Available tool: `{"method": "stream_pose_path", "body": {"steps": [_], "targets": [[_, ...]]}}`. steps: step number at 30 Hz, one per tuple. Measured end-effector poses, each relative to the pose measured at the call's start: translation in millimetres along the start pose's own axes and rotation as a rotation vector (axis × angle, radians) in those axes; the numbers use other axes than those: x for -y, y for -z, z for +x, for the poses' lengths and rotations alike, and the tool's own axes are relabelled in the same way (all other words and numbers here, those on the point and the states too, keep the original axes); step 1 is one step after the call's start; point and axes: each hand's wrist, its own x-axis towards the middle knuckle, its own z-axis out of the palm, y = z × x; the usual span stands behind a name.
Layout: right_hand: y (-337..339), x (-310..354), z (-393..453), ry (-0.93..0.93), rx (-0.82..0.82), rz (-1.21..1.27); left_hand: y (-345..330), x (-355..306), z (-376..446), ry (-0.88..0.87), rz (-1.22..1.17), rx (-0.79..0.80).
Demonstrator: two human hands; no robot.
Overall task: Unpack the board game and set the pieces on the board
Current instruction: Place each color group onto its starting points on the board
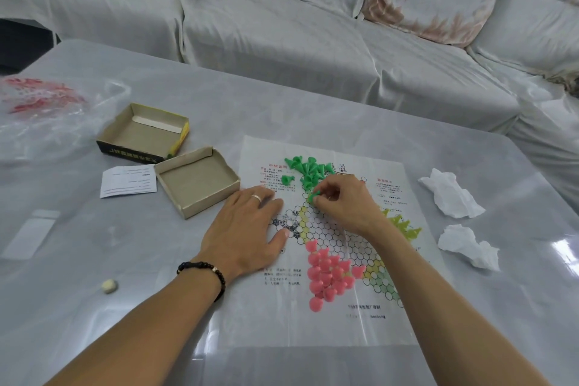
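Now the right hand (346,204) pinches one green piece (312,196) between its fingertips, just over the paper board (329,326) on the table (94,307). Left hand (247,229) lies flat and open on the board's left edge, near the pink pieces (326,276).

A paper game board (344,327) lay flat on the grey worktop (94,260). The left hand (247,229) pressed palm-down on the board's left edge. The right hand (347,202) pinched a green piece (313,196) over the board's upper middle, just below a heap of green pieces (308,171). Pink pieces (326,276) clustered on the board's lower part, yellow-green pieces (404,224) at its right. Left of the board sat two open box halves (197,180), and right of it two crumpled tissues (451,194).
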Motion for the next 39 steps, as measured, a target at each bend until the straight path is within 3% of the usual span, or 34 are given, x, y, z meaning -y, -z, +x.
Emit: {"method": "stream_pose_path", "body": {"steps": [11,16,19,24,30,39], "targets": [[-6.0,3.4,0.3,0.032,0.075,-0.082,2.9,-0.6,-0.4,0.001,-0.011,0.003],[1.9,4.3,9.7,0.001,-0.071,0.01,3.8,-1.5,-0.1,0.005,-0.017,0.012],[5.0,10.6,25.0,-0.018,-0.119,-0.059,3.6,-1.4,-0.1,0.01,-0.03,0.01],[-3.0,23.1,48.5,-0.058,0.022,-0.203,2.8,-1.7,0.2,0.014,-0.035,0.018],[-2.4,27.5,51.7,-0.023,0.064,-0.294,1.8,-1.3,-0.1,0.014,-0.043,0.011],[16.3,12.0,29.6,0.021,-0.068,-0.028,2.1,-2.0,-0.2,0.009,-0.035,0.01]]}}
